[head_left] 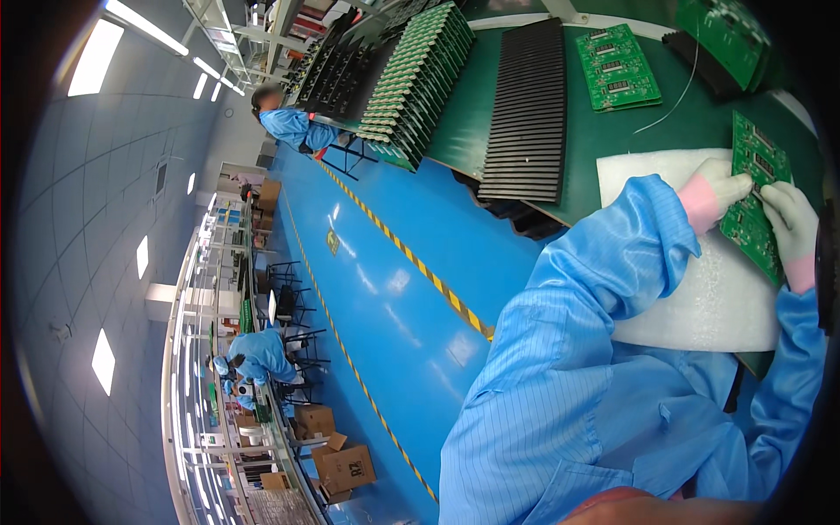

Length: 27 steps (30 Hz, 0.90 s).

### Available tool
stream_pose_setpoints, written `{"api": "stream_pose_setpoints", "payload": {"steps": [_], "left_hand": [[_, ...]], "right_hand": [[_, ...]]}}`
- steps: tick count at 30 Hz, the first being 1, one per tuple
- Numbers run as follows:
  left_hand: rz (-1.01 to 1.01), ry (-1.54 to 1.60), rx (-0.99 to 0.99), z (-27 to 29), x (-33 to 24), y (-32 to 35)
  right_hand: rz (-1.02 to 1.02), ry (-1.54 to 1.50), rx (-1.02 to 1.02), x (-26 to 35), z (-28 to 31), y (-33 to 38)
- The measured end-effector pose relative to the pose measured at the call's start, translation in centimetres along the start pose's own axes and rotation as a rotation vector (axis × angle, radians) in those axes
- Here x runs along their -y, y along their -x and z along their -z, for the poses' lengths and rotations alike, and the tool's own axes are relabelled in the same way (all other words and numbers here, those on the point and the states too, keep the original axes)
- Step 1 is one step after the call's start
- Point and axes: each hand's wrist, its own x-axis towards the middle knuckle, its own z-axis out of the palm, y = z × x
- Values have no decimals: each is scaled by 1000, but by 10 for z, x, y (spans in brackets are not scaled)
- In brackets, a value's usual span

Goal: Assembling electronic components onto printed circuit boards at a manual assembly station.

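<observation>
At the right of the head view, a green circuit board (pixel 749 233) with dark rectangular displays lies slantwise over a white foam sheet (pixel 652 324). My left hand (pixel 724 187), in a white glove with a pink cuff, is closed at the board's left edge, its fingertips over the face. From the other side my right hand (pixel 790 220), gloved alike, closes on the board with bent fingers. The fingertips of both hands nearly meet near the board's middle. Whether a small part is pinched between them is too small to tell.
Beyond the foam, more green boards (pixel 618 68) lie on the green tabletop (pixel 582 175). A black slotted rack (pixel 528 109) stands left of them, then a rack full of upright boards (pixel 418 83). Another green board (pixel 726 39) stands far right. People in blue work across the aisle.
</observation>
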Motion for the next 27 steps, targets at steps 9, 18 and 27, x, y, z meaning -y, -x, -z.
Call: {"api": "stream_pose_setpoints", "payload": {"steps": [9,18,27], "left_hand": [[-59,-418,-20,3,-9,-1],[58,-49,138,10,-7,4],[100,12,115,0,-12,3]], "right_hand": [[67,10,22,20,21,-6],[99,151,-24,39,15,-17],[29,214,80,39,22,-20]]}}
